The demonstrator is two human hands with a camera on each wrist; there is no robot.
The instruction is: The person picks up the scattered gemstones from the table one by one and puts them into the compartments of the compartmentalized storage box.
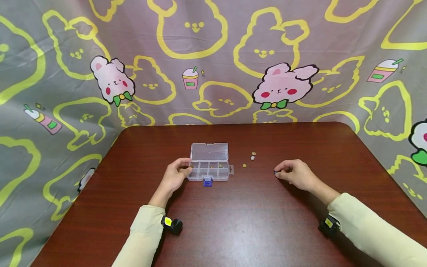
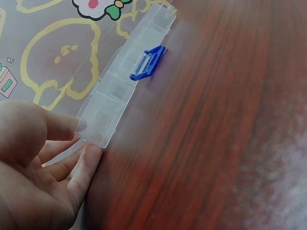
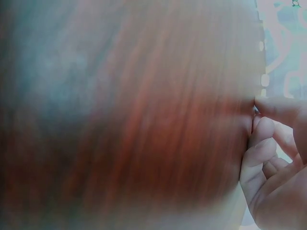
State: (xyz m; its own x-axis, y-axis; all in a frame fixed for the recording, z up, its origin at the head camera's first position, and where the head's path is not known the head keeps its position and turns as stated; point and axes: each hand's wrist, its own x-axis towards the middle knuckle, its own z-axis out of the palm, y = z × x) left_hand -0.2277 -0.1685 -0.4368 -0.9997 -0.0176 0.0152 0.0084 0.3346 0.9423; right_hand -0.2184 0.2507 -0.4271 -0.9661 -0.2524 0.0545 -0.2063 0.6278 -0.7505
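A clear plastic compartment box [image 1: 213, 171] lies on the table with its lid [image 1: 209, 152] raised at the back and a blue latch [image 1: 207, 183] at the front. At its left end, my left hand [image 1: 176, 173] grips the wall, thumb over the rim and fingers outside in the left wrist view. A few tiny yellowish pieces show inside some compartments. To the right, my right hand [image 1: 293, 173] pinches a small dark blue piece [image 1: 275, 172] low over the table, mostly hidden by the fingertips; its kind is too small to tell.
Between box and right hand lie two small yellowish pieces, one farther back [image 1: 253, 153] and one nearer [image 1: 244, 165], and a whitish piece [image 1: 252, 158]. A patterned curtain [image 1: 213, 66] hangs behind and beside the brown table [image 1: 227, 222].
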